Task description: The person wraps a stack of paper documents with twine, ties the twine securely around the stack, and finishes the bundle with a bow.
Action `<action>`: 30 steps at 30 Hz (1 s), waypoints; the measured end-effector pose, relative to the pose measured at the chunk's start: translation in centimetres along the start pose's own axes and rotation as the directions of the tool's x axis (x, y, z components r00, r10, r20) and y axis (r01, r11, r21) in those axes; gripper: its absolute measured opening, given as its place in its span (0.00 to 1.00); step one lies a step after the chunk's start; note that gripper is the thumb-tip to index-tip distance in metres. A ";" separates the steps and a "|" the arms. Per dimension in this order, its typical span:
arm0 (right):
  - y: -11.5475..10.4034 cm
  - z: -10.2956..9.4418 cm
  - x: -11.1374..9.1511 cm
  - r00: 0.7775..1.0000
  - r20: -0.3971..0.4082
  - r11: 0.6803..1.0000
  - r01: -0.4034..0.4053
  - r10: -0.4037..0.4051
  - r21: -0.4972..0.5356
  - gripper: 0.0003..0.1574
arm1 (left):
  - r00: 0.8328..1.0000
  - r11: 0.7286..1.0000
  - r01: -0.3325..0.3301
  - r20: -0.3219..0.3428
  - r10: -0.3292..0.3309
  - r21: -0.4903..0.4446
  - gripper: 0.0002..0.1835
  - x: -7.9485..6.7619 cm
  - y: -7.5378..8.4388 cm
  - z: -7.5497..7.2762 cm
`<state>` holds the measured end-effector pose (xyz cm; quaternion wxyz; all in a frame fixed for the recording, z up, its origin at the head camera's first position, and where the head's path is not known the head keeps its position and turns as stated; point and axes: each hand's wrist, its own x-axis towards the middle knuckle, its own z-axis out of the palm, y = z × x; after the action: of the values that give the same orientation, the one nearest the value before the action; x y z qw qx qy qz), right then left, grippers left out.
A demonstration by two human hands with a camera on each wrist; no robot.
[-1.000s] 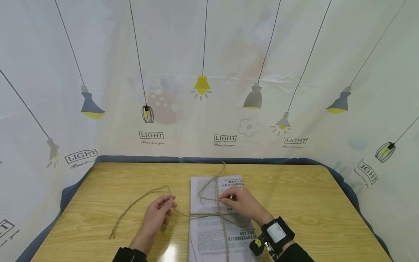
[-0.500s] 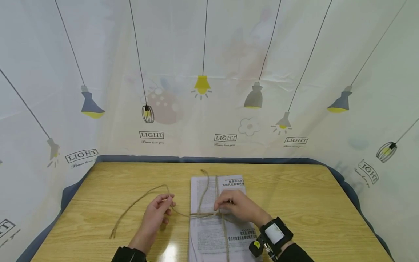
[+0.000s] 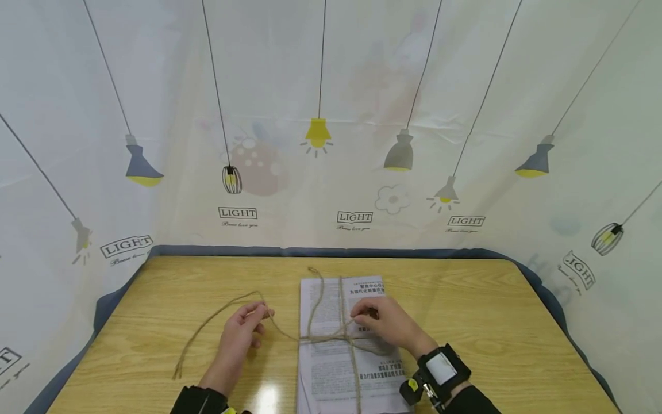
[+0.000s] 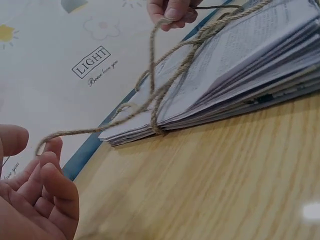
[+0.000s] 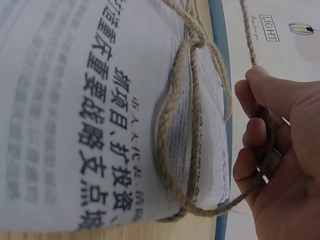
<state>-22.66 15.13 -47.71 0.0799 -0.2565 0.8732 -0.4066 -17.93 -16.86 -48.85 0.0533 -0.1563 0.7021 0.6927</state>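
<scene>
A stack of newspapers [image 3: 331,374] lies at the table's middle, with twine [image 3: 355,368] crossing it lengthwise and crosswise. At the stack's left, my left hand [image 3: 238,339] holds one strand at its curled fingers; in the left wrist view this twine [image 4: 80,132] runs from the fingers to the stack. Over the stack, my right hand [image 3: 388,322] pinches another strand between thumb and forefinger. Seen from the right wrist, twine [image 5: 220,210] also loops below the right hand's fingers [image 5: 250,160]. One twine piece curves past the stack's far left corner. The twine crossing is partly hidden by the right hand.
The wooden table [image 3: 496,322] extends on both sides of the stack. A loose twine tail [image 3: 199,330] lies left of the left hand. Behind the table hangs a pale cloth [image 3: 289,86] printed with lamps. A black wrist device [image 3: 439,371] sits on the right wrist.
The right hand has dipped toward the crossing, then drawn back up and right with its strand. The twine piece over the far edge has swung left. The left hand has shifted slightly left.
</scene>
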 end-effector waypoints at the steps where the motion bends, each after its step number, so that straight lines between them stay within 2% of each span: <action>1: 0.1 0.0 0.0 1.000 -0.001 1.000 0.005 -0.005 -0.001 0.06 | 1.000 1.000 0.004 0.001 -0.004 -0.023 0.26 0.1 0.1 -0.1; 4: 0.2 -0.2 -0.2 1.000 0.001 1.000 0.005 -0.005 0.003 0.05 | 0.999 0.994 0.026 0.036 -0.022 -0.110 0.29 0.5 0.3 -0.3; 7: 0.2 -0.4 -0.3 1.000 0.011 1.000 -0.008 0.008 0.016 0.05 | 0.992 0.982 0.079 0.112 -0.060 -0.171 0.31 0.7 0.4 -0.3; 9: 0.2 -0.4 -0.4 1.000 0.017 1.000 -0.013 0.013 0.024 0.06 | 0.983 0.975 0.117 0.159 -0.087 -0.189 0.31 0.8 0.4 -0.2; 12: 0.3 -0.5 -0.6 1.000 0.021 1.000 -0.014 0.013 0.026 0.07 | 0.975 0.972 0.139 0.199 -0.100 -0.191 0.29 0.9 0.4 -0.1; 15: 0.4 -0.5 -0.7 1.000 0.016 1.000 -0.026 0.026 0.017 0.08 | 0.982 0.967 0.121 0.166 -0.085 -0.223 0.23 1.2 0.7 0.0; 20: 0.5 -0.8 -0.9 0.999 0.008 0.999 -0.047 0.047 0.015 0.09 | 0.995 0.954 0.038 0.101 -0.008 -0.296 0.11 1.6 1.6 0.1; 25: 0.9 -1.0 -1.0 0.998 -0.002 0.998 -0.056 0.056 0.006 0.09 | 0.995 0.955 0.013 0.096 0.016 -0.297 0.14 1.8 2.3 0.0; 30: 1.2 -1.0 -1.0 0.998 -0.010 0.998 -0.058 0.058 -0.006 0.08 | 0.997 0.970 -0.012 0.066 0.029 -0.245 0.19 2.1 2.9 -0.1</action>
<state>-22.57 16.96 -48.01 0.0866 -0.2292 0.8820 -0.4026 -20.77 -17.32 -46.73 0.0507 -0.1305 0.6109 0.7792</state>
